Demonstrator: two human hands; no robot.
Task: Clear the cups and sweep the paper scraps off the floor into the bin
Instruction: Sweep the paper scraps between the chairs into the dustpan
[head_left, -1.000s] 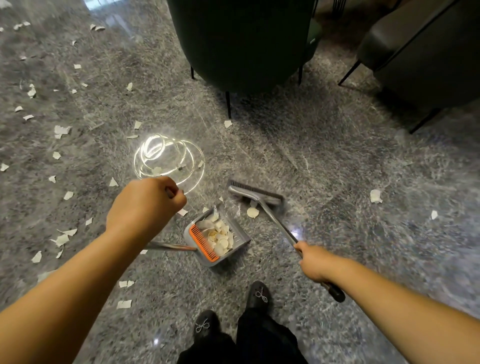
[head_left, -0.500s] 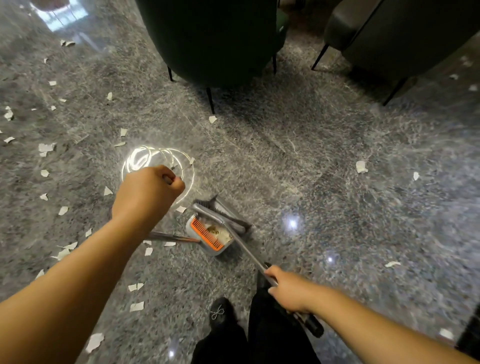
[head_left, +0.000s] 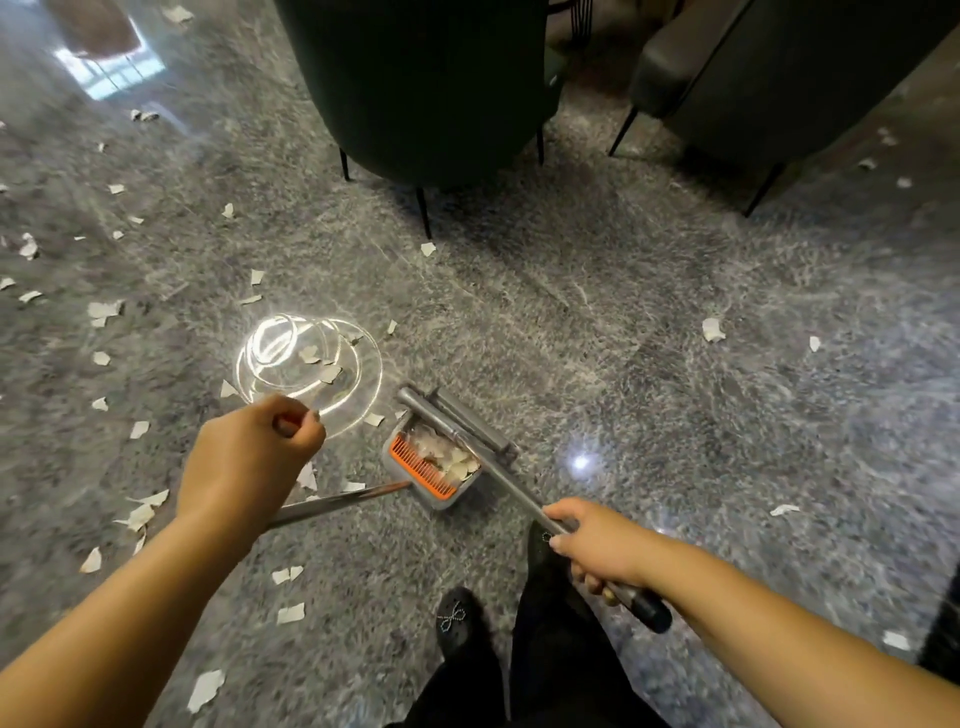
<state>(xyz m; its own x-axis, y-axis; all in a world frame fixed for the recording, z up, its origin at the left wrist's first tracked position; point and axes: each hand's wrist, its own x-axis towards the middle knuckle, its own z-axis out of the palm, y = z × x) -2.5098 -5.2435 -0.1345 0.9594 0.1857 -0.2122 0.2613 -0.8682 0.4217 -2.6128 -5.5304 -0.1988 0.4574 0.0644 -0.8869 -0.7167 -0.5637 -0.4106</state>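
A grey dustpan (head_left: 457, 488) with an orange comb edge sits on the floor in front of me, holding several paper scraps. My left hand (head_left: 244, 462) grips the top of its long metal handle (head_left: 337, 503). My right hand (head_left: 597, 545) holds the broom handle (head_left: 519, 493), and the broom head (head_left: 457, 421) lies along the far lip of the pan. White paper scraps (head_left: 104, 310) are scattered over the grey marble floor, mostly to the left, with several more (head_left: 712, 329) to the right.
A dark green chair (head_left: 421, 83) on thin black legs stands just beyond the pan. A second dark chair (head_left: 789, 78) is at the upper right. My black shoes (head_left: 457, 623) are directly below the pan. A bright ceiling-light reflection (head_left: 306, 358) glares on the floor.
The broom head swept back from beyond the pan to its mouth, pushing a loose scrap in. My right hand pulled toward me, and my view shifted slightly right.
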